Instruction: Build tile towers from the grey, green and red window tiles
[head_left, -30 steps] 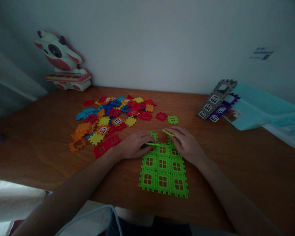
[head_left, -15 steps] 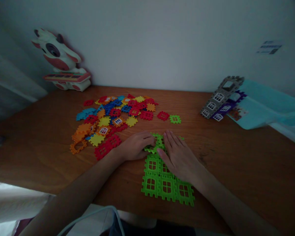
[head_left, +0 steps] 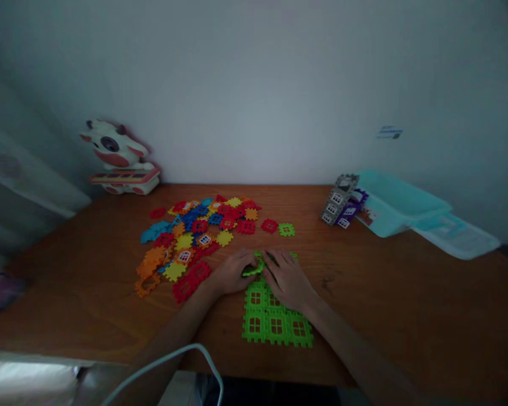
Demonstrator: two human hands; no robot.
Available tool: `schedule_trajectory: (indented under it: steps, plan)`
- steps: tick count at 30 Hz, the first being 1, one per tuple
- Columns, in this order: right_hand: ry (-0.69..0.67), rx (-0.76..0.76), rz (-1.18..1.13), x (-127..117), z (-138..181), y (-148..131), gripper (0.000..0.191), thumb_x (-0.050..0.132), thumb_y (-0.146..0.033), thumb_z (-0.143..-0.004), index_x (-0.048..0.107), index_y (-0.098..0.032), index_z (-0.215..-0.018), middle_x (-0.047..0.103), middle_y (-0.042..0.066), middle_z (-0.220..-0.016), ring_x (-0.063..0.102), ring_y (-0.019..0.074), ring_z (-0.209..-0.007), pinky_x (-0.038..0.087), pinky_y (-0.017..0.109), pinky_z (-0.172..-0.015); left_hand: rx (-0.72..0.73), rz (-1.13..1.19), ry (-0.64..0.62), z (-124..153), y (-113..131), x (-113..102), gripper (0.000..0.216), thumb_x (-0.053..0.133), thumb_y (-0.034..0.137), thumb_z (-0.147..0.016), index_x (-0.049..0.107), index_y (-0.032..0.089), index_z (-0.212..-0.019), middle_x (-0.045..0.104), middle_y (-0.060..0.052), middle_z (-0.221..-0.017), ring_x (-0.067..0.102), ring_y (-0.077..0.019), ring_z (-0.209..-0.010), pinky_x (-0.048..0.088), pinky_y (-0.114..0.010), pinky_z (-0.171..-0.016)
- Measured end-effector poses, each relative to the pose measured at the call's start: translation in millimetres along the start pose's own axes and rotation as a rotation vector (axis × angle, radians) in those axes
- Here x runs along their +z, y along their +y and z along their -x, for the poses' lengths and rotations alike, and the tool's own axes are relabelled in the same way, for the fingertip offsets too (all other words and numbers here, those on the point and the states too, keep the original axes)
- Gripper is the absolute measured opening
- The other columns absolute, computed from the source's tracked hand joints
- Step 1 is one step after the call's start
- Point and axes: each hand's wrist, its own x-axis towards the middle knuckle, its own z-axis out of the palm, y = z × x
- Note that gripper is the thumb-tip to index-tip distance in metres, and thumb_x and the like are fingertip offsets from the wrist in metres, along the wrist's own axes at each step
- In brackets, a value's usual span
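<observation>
A flat panel of interlocking bright green window tiles (head_left: 276, 326) lies on the wooden table in front of me. My left hand (head_left: 233, 273) is at its far left part, thumb and fingers closed on a green window tile (head_left: 253, 272) that tilts up from the panel. My right hand (head_left: 291, 283) rests over the panel's upper right, fingers bent and thumb against the same raised area. Both hands hide much of the upper rows. Just beyond the hands lie a loose green tile (head_left: 287, 229) and a red tile (head_left: 270, 225).
A pile of mixed tiles (head_left: 195, 225) spreads to the left, with joined red tiles (head_left: 192, 282) by my left forearm. At the back right, a grey and purple tile tower (head_left: 338, 200) leans on a turquoise bin (head_left: 400, 197). A cow toy keyboard (head_left: 122, 160) stands back left.
The view has tilted up and back, so the table things appear lower and smaller. My right hand's fingers, flatter before, are now more bent around the raised tile. My left hand keeps its grip.
</observation>
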Motion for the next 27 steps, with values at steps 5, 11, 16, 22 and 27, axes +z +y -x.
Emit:
schedule_trajectory:
  steps: [5, 11, 16, 22, 27]
  plan:
    - [0.084, 0.138, -0.154, 5, 3, -2, 0.037, 0.055, -0.031, -0.099, 0.064, -0.022, -0.134, 0.066, 0.010, -0.134, 0.057, 0.0267, -0.125, 0.043, 0.046, -0.111, -0.058, -0.023, 0.060, 1, -1, 3, 0.012, 0.061, 0.012, -0.085, 0.058, 0.021, -0.091, 0.068, -0.007, -0.105, 0.063, -0.0217, -0.104, 0.052, -0.037, -0.095]
    - [0.182, 0.269, -0.126, 11, 19, -24, 0.031, 0.062, -0.025, -0.095, 0.069, -0.019, -0.124, 0.070, 0.014, -0.128, 0.064, 0.0288, -0.119, 0.050, 0.048, -0.104, -0.061, -0.078, 0.119, 15, 21, 5, 0.013, 0.059, 0.011, -0.087, 0.059, 0.021, -0.095, 0.069, -0.007, -0.105, 0.065, -0.0218, -0.103, 0.054, -0.037, -0.093]
    - [0.144, 0.198, -0.166, -1, 35, -23, 0.021, 0.068, -0.026, -0.092, 0.075, -0.019, -0.111, 0.072, 0.012, -0.127, 0.066, 0.0261, -0.119, 0.052, 0.042, -0.104, -0.177, -0.062, 0.087, 33, 39, 6, 0.014, 0.058, 0.010, -0.087, 0.061, 0.021, -0.096, 0.070, -0.005, -0.104, 0.065, -0.0204, -0.102, 0.053, -0.035, -0.093]
    - [0.112, 0.157, -0.137, -9, 40, -14, 0.023, 0.060, -0.029, -0.097, 0.077, -0.022, -0.110, 0.067, 0.012, -0.133, 0.062, 0.0268, -0.124, 0.049, 0.046, -0.107, -0.228, -0.073, 0.079, 35, 51, 4, 0.019, 0.059, 0.007, -0.086, 0.062, 0.021, -0.098, 0.072, -0.005, -0.104, 0.066, -0.0204, -0.103, 0.054, -0.035, -0.094]
    - [0.092, 0.155, -0.086, -9, 41, -28, 0.028, 0.053, -0.027, -0.099, 0.077, -0.020, -0.114, 0.068, 0.014, -0.132, 0.063, 0.0281, -0.124, 0.049, 0.046, -0.107, -0.224, -0.108, 0.092, 35, 55, 3, 0.016, 0.059, 0.007, -0.087, 0.062, 0.020, -0.096, 0.071, -0.006, -0.101, 0.067, -0.0207, -0.099, 0.055, -0.034, -0.090]
